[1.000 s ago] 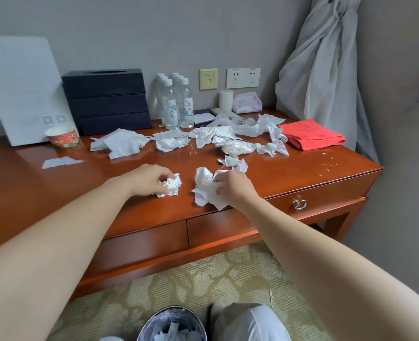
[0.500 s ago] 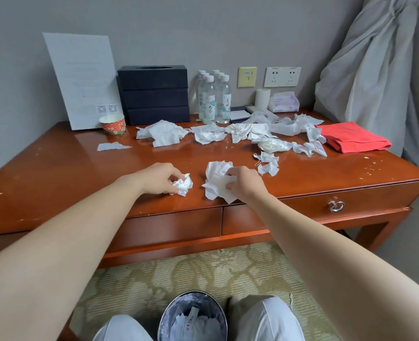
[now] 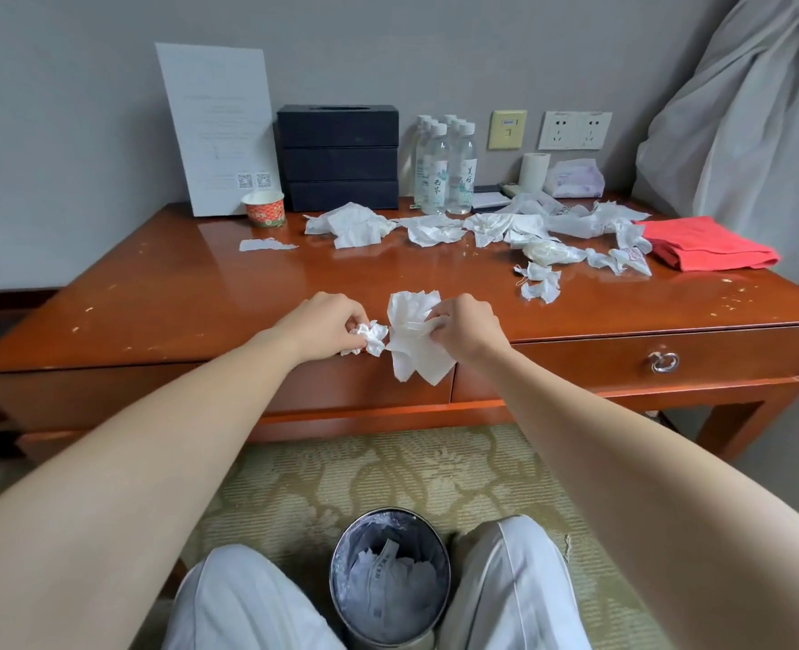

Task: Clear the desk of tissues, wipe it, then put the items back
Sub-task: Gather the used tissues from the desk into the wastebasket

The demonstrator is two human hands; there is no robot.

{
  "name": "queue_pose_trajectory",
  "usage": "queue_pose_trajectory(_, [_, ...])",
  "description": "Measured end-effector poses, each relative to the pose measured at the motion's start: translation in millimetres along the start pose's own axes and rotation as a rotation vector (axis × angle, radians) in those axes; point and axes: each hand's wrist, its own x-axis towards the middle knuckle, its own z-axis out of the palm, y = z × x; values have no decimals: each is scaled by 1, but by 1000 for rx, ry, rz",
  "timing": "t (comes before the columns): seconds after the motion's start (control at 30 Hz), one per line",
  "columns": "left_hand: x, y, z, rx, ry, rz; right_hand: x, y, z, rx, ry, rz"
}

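Pinching a small crumpled tissue (image 3: 373, 336) in its fingertips, L hand (image 3: 327, 323) sits at the desk (image 3: 200, 297) front edge. R hand (image 3: 465, 328), just beside it, grips a bigger tissue (image 3: 414, 340) that hangs over the drawer front. More loose tissues (image 3: 482, 225) lie scattered across the back & right of the desk, near water bottles (image 3: 444, 171), black box (image 3: 338, 157), paper cup (image 3: 265, 208) & red cloth (image 3: 707, 243). Bin (image 3: 336, 551) w/ paper inside stands btwn the person's knees.

Two QR codes on the white sheet (image 3: 216, 110); characters on the water bottles (image 3: 449, 175) (unreadable)
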Motion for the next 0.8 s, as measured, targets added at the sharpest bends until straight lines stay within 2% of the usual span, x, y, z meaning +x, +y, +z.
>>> queue_pose_trajectory(0.2, [-47, 5, 14, -39, 44, 7, -40, -7, 9, 31, -28, -29])
queue_pose_trajectory(0.37, [-86, 7, 55, -73, 34, -18, -74, 2, 40, 47, -91, 7])
queue_pose_trajectory(0.8, [-118, -31, 226, -218, -221, -172, -116, 84, 186, 73, -359, 226])
